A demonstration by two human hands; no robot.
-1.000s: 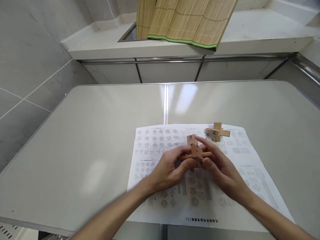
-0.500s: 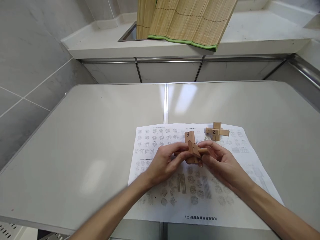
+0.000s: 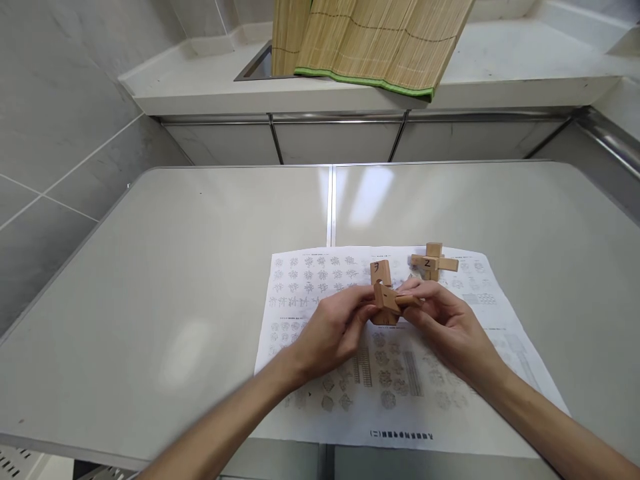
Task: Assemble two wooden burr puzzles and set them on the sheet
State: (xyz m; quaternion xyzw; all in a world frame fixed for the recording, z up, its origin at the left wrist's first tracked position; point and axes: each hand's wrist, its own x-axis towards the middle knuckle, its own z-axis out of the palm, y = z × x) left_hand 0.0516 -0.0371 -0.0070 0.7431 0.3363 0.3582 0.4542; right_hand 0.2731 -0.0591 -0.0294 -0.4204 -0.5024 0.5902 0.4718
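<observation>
The left hand (image 3: 334,328) and right hand (image 3: 450,327) both gripped a wooden cross puzzle (image 3: 387,299), fingers closed on its bars from either side, held just above the printed sheet (image 3: 320,280) on the grey table (image 3: 175,267). A second wooden puzzle (image 3: 433,262) lay on the sheet, near the right hand but apart from it.

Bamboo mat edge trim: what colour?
Green trim along the bamboo mat lower edge; clearest in the head view.

My grey table in a tiled room

Light glints off my table (image 3: 200,280); behind it a white counter (image 3: 500,73) carries a bamboo mat (image 3: 380,40), grey wall tiles (image 3: 55,120) on my left.
</observation>
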